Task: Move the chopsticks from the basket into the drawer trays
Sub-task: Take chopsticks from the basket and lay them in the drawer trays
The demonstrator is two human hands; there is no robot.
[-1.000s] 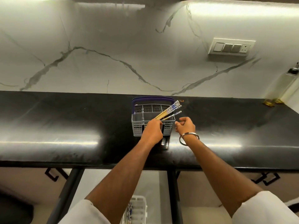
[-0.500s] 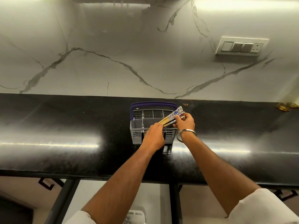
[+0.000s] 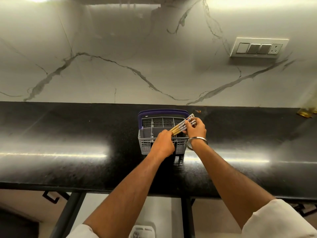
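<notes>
A grey plastic cutlery basket (image 3: 147, 145) with a purple handle stands on the black counter near the wall. A bundle of wooden chopsticks (image 3: 180, 127) with blue-and-white patterned tops leans out of its right side. My left hand (image 3: 163, 145) grips the lower wooden part of the bundle at the basket's front rim. My right hand (image 3: 195, 128), with a metal bangle on the wrist, pinches the patterned upper ends. The chopsticks' lower tips are hidden by my left hand. A white drawer tray (image 3: 143, 231) shows at the bottom edge, below the counter.
The glossy black counter (image 3: 68, 152) runs the full width, backed by a white marble wall with a switch plate (image 3: 259, 48). A yellowish object (image 3: 307, 112) sits at the far right of the counter. Dark cabinet frames (image 3: 68, 213) stand below.
My right hand moved from beside the basket up onto the patterned ends of the chopsticks. My left hand stayed at the basket's front, holding the bundle's lower part.
</notes>
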